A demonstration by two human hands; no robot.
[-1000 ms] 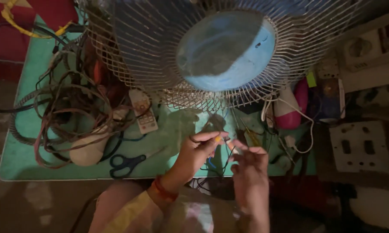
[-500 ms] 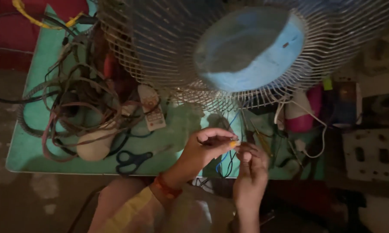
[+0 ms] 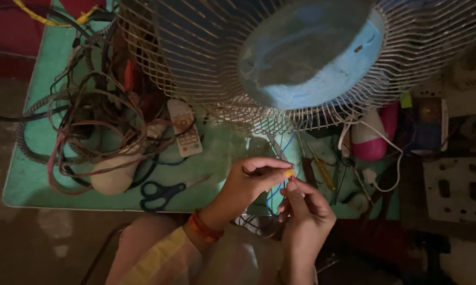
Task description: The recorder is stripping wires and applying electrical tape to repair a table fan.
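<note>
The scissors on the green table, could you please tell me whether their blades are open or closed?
Closed. The scissors lie flat on the green table, blades together in one thin line pointing right, dark handles side by side at the left.

The scene is dim, lit weakly from above. A green worktop (image 3: pixel 37 142) fills the left and centre of the frame, its pale edge running along the lower left. Below it lies a dusty brown floor (image 3: pixel 42 243). A red surface (image 3: pixel 5 53) shows at the upper left, and darkness swallows the lower right corner.
</note>
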